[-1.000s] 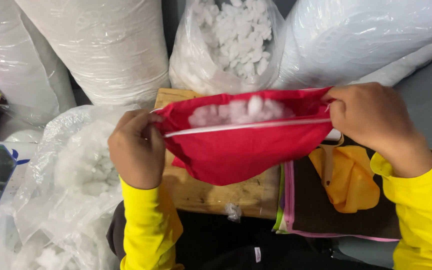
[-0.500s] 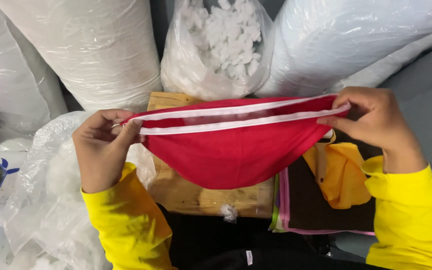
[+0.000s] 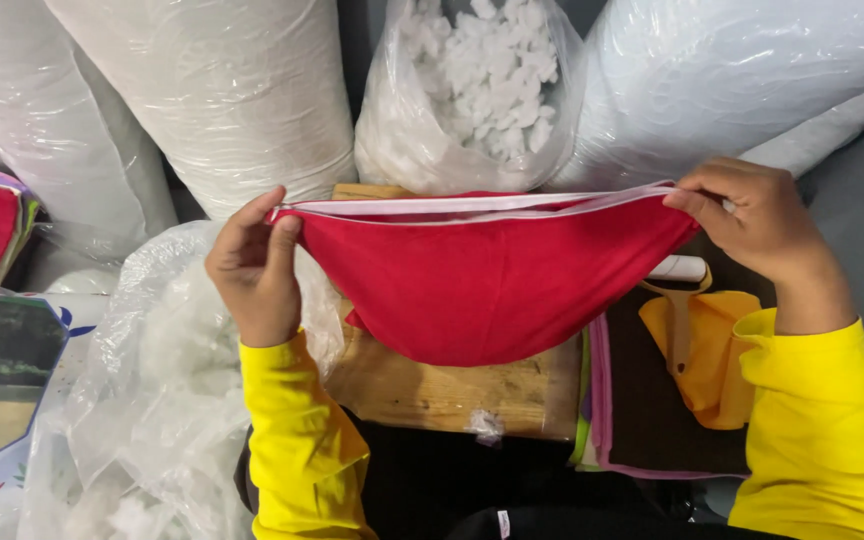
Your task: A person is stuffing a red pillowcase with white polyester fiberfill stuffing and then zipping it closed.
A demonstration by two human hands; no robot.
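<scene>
I hold a red fabric cover [image 3: 482,285] stretched between both hands above a wooden board [image 3: 432,390]. Its top edge carries a white zipper strip [image 3: 472,205], pulled taut and nearly closed. My left hand [image 3: 252,265] pinches the cover's left corner. My right hand [image 3: 752,225] pinches the right corner. The cover bulges downward as if filled; its contents are hidden. Both arms wear yellow sleeves.
A clear bag of white stuffing pieces [image 3: 472,90] stands behind the cover. Another plastic bag of stuffing [image 3: 162,380] lies at my left. Large wrapped white rolls [image 3: 222,90] fill the back. A yellow cloth [image 3: 702,350] rests on folded dark fabric [image 3: 652,420] at right.
The cover's opening, which showed white stuffing a second ago, has been pulled taut and its two zipper edges brought together. Both hands moved apart to the corners.
</scene>
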